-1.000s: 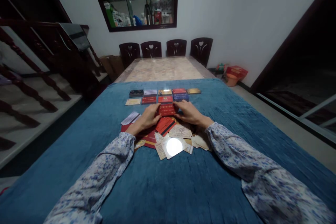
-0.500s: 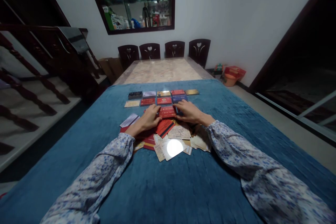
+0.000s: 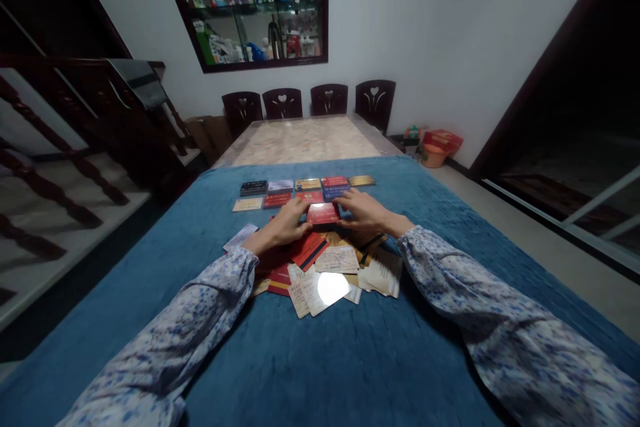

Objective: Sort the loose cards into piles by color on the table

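A red card, with a bright glare across it, is held between my two hands above a loose heap of cards. The fingers of my left hand close on its left edge, and those of my right hand grip its right edge. Beneath and in front lie an orange-red card with a black stripe, a handwritten-looking cream card and a glossy white card. Beyond my fingers, cards stand grouped in two rows, among them a black one, a gold one and a cream one.
A blue cloth covers the near part of the table, with a bare marble-patterned top beyond. Several dark chairs stand at the far end. An orange bucket sits on the floor at right, a stair railing at left.
The red card has tilted and now catches the light, still between both hands. My hands have shifted slightly right relative to the card rows. The whole view has moved a little.
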A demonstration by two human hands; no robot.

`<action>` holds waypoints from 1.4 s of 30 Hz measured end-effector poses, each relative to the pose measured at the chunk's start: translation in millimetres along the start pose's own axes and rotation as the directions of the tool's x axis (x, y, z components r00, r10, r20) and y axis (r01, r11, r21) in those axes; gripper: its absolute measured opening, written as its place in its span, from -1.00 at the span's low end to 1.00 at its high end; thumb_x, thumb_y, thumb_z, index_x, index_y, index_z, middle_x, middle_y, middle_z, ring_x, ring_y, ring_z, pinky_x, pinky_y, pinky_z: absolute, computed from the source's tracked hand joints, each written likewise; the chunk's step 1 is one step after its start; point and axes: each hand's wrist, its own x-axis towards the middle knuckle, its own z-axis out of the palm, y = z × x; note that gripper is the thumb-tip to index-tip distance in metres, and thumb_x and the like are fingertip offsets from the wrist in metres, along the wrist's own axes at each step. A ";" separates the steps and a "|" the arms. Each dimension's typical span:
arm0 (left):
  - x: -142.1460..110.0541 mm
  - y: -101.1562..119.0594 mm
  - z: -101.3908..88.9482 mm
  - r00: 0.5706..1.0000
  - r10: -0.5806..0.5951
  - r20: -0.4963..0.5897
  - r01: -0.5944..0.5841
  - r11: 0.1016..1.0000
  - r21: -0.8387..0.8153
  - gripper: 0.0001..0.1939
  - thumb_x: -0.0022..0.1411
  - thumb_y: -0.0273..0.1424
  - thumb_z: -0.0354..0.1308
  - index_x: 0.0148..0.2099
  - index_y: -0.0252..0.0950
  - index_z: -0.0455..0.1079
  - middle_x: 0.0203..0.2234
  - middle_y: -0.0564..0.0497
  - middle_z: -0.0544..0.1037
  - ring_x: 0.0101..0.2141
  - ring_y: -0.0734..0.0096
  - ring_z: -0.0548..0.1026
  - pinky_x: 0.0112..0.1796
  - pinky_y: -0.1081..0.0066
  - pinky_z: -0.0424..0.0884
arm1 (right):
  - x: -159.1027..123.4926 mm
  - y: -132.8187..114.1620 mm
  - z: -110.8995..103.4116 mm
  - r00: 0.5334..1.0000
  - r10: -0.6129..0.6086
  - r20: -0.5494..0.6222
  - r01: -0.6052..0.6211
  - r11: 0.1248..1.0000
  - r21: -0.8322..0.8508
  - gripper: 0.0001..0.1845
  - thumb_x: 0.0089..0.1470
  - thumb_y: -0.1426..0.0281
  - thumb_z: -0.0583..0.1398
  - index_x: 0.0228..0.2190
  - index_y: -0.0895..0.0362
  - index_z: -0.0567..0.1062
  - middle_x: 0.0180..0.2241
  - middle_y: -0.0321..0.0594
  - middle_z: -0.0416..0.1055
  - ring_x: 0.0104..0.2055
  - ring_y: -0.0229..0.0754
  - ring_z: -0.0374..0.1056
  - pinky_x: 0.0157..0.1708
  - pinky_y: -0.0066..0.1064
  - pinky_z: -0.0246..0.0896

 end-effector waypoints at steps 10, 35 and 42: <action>23.9 -0.1 0.0 1.000 -0.018 0.013 0.018 1.000 -0.004 -0.71 0.16 -0.43 0.24 -0.03 -0.31 0.44 -0.12 -0.13 0.44 -0.07 0.10 0.46 0.00 0.16 0.44 | 3.7 21.7 -4.1 0.999 -0.023 -0.030 0.024 1.000 0.017 -0.65 0.15 0.27 0.29 -0.06 0.16 0.54 -0.04 0.05 0.46 0.01 0.06 0.29 -0.06 -0.22 0.22; 106.8 -23.3 2.2 0.993 -0.083 0.084 0.067 0.983 0.172 -0.74 0.14 -0.40 0.18 -0.09 -0.32 0.48 -0.15 -0.16 0.48 -0.10 0.10 0.47 -0.06 0.23 0.43 | 49.7 78.0 -19.5 0.998 0.031 0.051 -0.032 0.999 0.015 -0.74 0.12 0.32 0.26 -0.18 0.22 0.56 -0.21 -0.01 0.48 -0.13 0.00 0.31 -0.11 -0.31 0.13; 129.2 -33.5 4.2 0.991 -0.091 0.094 0.069 0.975 0.210 -0.68 0.18 -0.32 0.22 -0.04 -0.34 0.50 -0.11 -0.17 0.49 -0.07 0.09 0.47 -0.04 0.22 0.43 | 60.8 89.9 -25.9 0.996 0.060 0.071 -0.060 0.998 -0.010 -0.74 0.12 0.31 0.22 -0.22 0.21 0.58 -0.21 -0.03 0.49 -0.14 -0.02 0.32 -0.12 -0.33 0.14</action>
